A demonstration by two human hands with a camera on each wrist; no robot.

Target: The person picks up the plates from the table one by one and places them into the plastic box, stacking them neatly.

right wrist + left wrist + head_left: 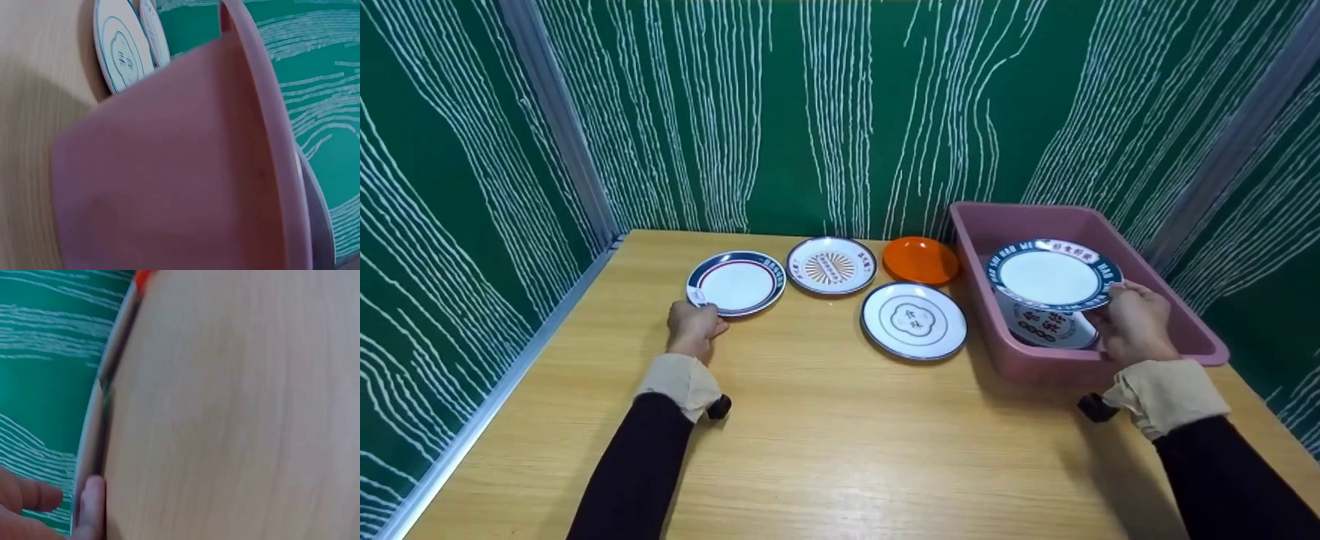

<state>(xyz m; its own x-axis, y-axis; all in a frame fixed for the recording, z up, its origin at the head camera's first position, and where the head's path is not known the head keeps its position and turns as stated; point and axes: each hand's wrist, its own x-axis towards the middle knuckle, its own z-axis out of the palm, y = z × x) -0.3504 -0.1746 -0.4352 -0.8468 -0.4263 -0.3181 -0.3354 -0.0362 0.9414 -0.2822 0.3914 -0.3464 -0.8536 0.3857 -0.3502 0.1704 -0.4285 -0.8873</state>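
Note:
My left hand [694, 328] is at the near left edge of a white plate with a dark blue lettered rim and a red ring [735, 286], at the left of the table. In the left wrist view, thumb and fingers lie on either side of the plate's edge [90, 433]. My right hand [1138, 321] grips the right edge of a white plate with a blue lettered rim [1048, 277], tilted over a pink plastic basin [1185, 330]. Below it, partly hidden, a white plate with red characters [1046, 326] lies in the basin. The right wrist view mostly shows the basin's outer wall [169, 169].
Between the left plate and the basin lie a white plate with a golden sunburst [831, 266], an orange plate [921, 261] and a white plate with a flower-shaped outline [913, 321]. A green wall with white lines [780, 112] stands behind the wooden table [825, 435].

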